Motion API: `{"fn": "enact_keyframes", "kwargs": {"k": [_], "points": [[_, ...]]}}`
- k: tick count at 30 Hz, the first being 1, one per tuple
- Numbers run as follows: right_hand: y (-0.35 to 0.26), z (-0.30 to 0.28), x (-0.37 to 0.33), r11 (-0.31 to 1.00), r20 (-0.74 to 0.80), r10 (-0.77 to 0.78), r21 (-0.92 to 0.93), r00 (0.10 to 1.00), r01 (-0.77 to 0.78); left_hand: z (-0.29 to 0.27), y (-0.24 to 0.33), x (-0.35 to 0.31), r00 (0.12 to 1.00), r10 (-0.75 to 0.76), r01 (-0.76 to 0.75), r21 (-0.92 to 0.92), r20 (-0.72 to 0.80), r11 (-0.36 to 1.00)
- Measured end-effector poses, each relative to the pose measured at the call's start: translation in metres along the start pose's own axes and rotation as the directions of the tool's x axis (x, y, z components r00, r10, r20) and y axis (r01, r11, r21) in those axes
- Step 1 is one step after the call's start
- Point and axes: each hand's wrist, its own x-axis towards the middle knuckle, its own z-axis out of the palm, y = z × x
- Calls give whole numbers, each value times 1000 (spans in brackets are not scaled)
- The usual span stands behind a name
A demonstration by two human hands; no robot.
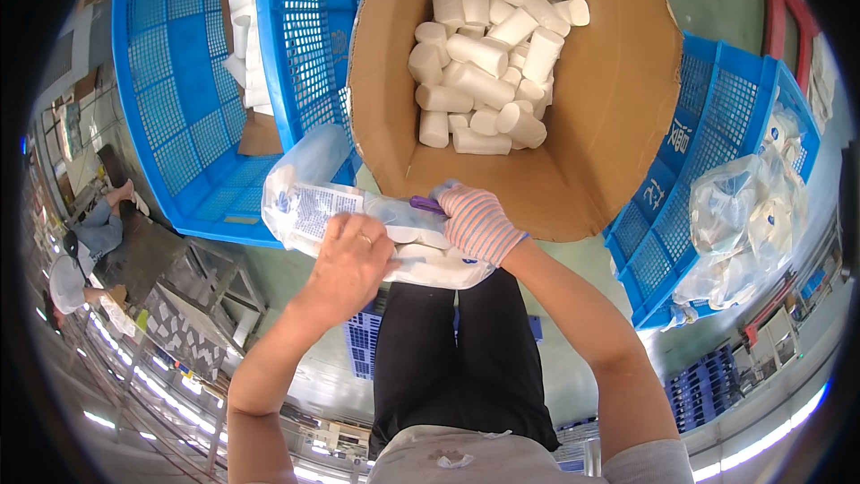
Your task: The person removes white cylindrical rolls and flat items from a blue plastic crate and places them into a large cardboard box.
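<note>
Plastic bag (pixel 399 215) of white rolls, clear film with a printed panel toward its left end, lies crosswise in front of the person's dark trousers (pixel 417 350), close to the near left corner of an open cardboard box (pixel 632 116). Whether anything supports it from below cannot be told.

The bare left hand (pixel 348 262), a ring on one finger, has its fingers bunched on the film near the bag's middle, seemingly pinching it. The right hand (pixel 484 224), in a striped glove, is closed around a small purple object (pixel 427 204) and bears on the bag's right part; what that object is cannot be made out. Two hands spaced along the bag probably keep the soft package level and its film from slipping.

White rolls (pixel 484 58) lie jumbled inside the box, mostly toward its far left corner. Its open top faces the person, likely to leave them within easy reach.

Blue crates flank the box, perhaps so both are reachable without walking: the left crate (pixel 278 81) has white bundles (pixel 253 63) along its right edge; the right crate (pixel 663 233) bears clear-wrapped packs (pixel 743 224) heaped at its right edge.
</note>
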Motion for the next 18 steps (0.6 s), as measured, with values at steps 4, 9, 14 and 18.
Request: {"fn": "enact_keyframes", "kwargs": {"k": [4,9,14,18], "points": [[6,-1,-5,999,-120,33,33,992,-29,-9,11,-16,988,130,-127,-46,78,991],[25,-24,-34,985,-190,154,-42,970,-165,-41,43,-26,968,191,-178,-92,161,980],[70,-62,-77,854,-263,494,-29,829,-519,-71,46,-11,980,175,-173,-29,96,985],[113,-34,-109,574,-127,632,739,765,-352,-68,36,22,994,106,-103,-242,-1,965]]}}
